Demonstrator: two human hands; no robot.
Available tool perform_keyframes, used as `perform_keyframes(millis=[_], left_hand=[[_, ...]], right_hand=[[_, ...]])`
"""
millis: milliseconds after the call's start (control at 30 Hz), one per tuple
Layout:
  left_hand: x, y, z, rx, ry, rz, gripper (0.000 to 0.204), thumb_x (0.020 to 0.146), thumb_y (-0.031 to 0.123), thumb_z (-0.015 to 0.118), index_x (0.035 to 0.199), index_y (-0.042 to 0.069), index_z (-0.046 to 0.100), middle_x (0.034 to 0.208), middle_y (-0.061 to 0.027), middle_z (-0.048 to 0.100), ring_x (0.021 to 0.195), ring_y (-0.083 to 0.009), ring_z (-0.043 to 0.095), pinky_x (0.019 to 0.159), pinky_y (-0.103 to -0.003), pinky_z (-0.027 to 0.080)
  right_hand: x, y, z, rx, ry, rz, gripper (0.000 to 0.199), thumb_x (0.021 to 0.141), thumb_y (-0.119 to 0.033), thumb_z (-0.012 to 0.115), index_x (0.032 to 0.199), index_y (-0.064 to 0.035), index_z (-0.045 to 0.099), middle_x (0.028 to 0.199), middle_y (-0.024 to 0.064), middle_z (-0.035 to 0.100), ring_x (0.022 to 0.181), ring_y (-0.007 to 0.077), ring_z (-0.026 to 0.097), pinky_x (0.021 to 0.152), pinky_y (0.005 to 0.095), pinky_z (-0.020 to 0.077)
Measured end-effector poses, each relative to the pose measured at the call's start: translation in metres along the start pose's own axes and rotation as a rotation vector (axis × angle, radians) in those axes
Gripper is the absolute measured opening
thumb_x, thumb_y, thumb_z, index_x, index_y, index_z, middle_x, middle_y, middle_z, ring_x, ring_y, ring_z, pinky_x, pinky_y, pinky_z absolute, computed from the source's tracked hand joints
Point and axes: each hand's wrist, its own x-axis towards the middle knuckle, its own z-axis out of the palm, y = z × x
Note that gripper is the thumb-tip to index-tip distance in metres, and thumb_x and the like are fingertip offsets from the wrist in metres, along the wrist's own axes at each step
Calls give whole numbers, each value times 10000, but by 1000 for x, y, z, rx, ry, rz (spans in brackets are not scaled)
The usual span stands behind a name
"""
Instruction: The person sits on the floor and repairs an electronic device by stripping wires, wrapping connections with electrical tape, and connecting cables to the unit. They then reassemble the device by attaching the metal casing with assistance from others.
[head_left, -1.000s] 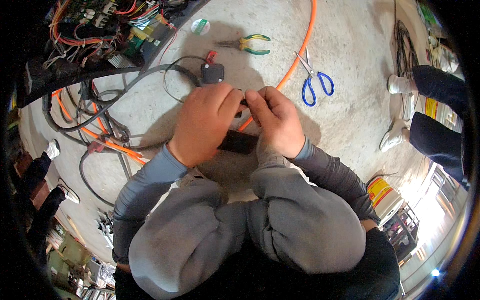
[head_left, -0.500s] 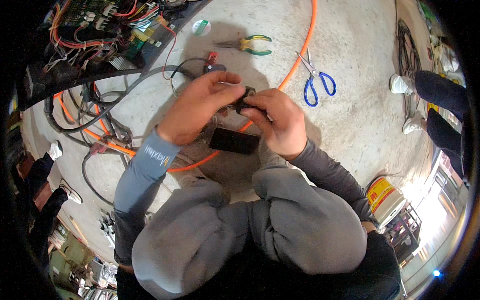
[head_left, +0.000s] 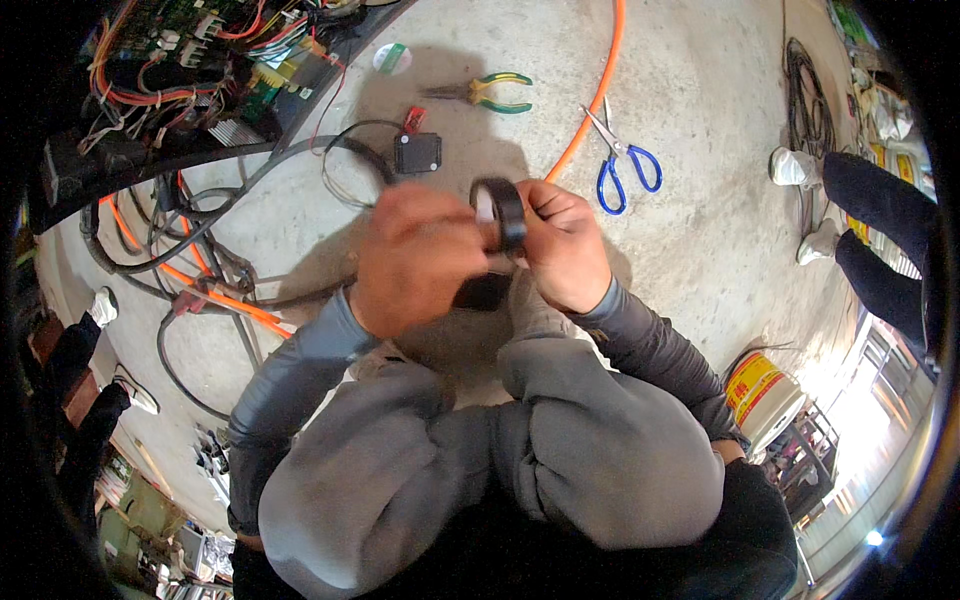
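I crouch over a concrete floor with both hands raised in front of my knees. My right hand (head_left: pixel 568 245) grips a black roll of tape (head_left: pixel 503 210), held upright on edge. My left hand (head_left: pixel 420 258) is blurred, and its fingers pinch at the near side of the same roll. Just below the hands a flat black rectangular object (head_left: pixel 480 293) shows, partly hidden by them. A small black box (head_left: pixel 417 153) with thin wires lies on the floor beyond my hands.
Green-handled pliers (head_left: pixel 490 92), blue-handled scissors (head_left: pixel 625 162) and an orange cable (head_left: pixel 592 95) lie further out. An open cabinet of wiring (head_left: pixel 190 60) with grey and orange cables fills the upper left. Another person's legs (head_left: pixel 870 210) stand at right, above a yellow bucket (head_left: pixel 765 387).
Both hands have lifted from the floor toward me, and the black tape roll is now in plain view between them. The small black box is uncovered.
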Motion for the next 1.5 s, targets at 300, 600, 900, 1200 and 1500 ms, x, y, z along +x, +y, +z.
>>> perform_keyframes(millis=[300, 600, 900, 1200, 1500], left_hand=[[6, 9, -18, -490, 180, -257, 163, 949, 174, 697, 1061, 60, 667, 1156, -133, 695, 1087, -254, 663, 983, -494, 507], [51, 3, -39, -616, -381, -815, 239, 958, 169, 727, 1107, -11, 682, 996, -120, 700, 945, -256, 686, 825, -348, 534], [28, -1, -3, 193, -256, -222, 152, 929, 105, 685, 1051, 32, 632, 950, -157, 636, 860, -375, 636, 741, -467, 513], [22, 11, -11, 85, -213, -472, 128, 972, 105, 628, 1067, 21, 613, 981, -176, 632, 870, -425, 644, 719, -508, 502], [17, 18, -16, -99, -316, -527, 119, 964, 119, 643, 1025, 17, 651, 957, -170, 640, 880, -414, 643, 733, -493, 512]], right_hand=[[-5, -1, -13, -47, -82, -121, 146, 1035, -166, 677, 1056, -26, 715, 855, -23, 689, 711, 58, 588, 634, 257, 496], [5, -19, -16, -647, -98, -738, 68, 897, -26, 751, 935, -7, 698, 850, 89, 675, 769, 211, 651, 690, 320, 506], [-4, -6, -12, -501, -2, -201, 224, 898, -162, 802, 1033, -15, 699, 880, 160, 699, 744, 329, 687, 676, 432, 539], [7, -7, -10, -787, -94, -617, 770, 836, -43, 811, 1521, -20, 460, 1073, 118, 720, 924, 214, 679, 816, 344, 542], [4, -29, -29, -239, -324, -277, 875, 827, 58, 686, 1614, -25, 314, 1228, 96, 694, 996, 153, 610, 884, 275, 461]])
